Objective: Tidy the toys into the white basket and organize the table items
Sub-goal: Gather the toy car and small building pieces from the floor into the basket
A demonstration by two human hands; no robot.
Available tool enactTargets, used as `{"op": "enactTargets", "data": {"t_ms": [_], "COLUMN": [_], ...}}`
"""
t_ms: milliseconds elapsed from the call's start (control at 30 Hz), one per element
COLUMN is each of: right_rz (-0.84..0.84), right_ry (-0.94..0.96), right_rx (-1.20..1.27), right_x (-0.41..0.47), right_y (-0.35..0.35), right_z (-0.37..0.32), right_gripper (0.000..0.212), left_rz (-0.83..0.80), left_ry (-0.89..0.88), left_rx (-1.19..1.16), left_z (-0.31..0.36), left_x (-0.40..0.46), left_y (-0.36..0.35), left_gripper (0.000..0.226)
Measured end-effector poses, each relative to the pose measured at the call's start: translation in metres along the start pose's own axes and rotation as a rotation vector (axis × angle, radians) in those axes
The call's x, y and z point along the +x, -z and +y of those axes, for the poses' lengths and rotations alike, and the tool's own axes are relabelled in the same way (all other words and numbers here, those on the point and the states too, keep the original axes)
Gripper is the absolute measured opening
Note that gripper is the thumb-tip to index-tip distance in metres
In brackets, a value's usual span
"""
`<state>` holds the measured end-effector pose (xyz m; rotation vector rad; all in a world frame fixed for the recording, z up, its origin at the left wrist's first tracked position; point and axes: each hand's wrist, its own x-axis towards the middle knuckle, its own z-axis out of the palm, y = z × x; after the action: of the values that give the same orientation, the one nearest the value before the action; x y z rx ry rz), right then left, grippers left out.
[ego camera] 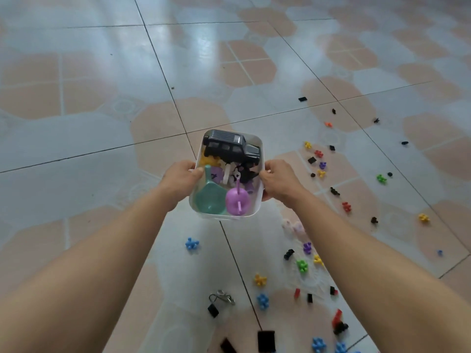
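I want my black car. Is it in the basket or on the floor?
In the basket. The black toy car sits on top of the other toys inside the white basket, at its far end.

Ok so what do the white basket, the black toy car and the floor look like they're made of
The white basket, gripped by the left hand and right hand, looks like thin, smooth, slightly see-through plastic: its walls glow with light. The black toy car seems glossy moulded plastic, though painted metal is possible; its roof shines. The floor looks like glazed ceramic tile, with grout lines and mirror-like reflections.
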<state>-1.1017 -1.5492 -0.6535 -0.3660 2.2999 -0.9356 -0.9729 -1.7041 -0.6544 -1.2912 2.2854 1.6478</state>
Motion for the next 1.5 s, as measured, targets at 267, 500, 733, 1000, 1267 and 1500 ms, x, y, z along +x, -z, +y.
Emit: {"op": "enactTargets", "data": {"t_ms": [267, 500, 733, 1000, 1267, 1500], "right_rz": [0.029, 0.052, 0.259, 0.105, -0.278, -0.643], "right_ry": [-0.006, -0.007, 0.039, 0.715, 1.089, 1.391], "right_rx": [0.055, 0.008, -0.304, -0.358, -0.539, -0.667], "right_x": [0.047, 0.061, 0.031, -0.07, -0.142, -0.178], "right_y": [-0.02, -0.028, -0.03, -0.113, -0.234, -0.307], "right_z": [-0.004, 0.002, 0.002, 0.02, 0.022, 0.041], "right_gripper": [0.023, 0.021, 0.027, 0.008, 0.024, 0.041], "left_rz": [0.086, 0.017, 0.057, 0.167, 0.338, 0.171], "left_ry": [-0.043, -0.031, -0.097, -0.169, 0.059, -0.099], "left_rx": [0.077, 0.009, -0.066, -0.229, 0.16, 0.46], "left_z": [-0.007, -0.011, -0.013, -0.061, -0.203, -0.252], "left_x": [0.045, 0.053, 0.037, -0.041, -0.1, -0.1], "left_y": [-0.004, -0.008, -0.004, 0.025, 0.126, 0.129], "left_gripper": [0.025, 0.031, 0.027, 0.035, 0.039, 0.052]}}
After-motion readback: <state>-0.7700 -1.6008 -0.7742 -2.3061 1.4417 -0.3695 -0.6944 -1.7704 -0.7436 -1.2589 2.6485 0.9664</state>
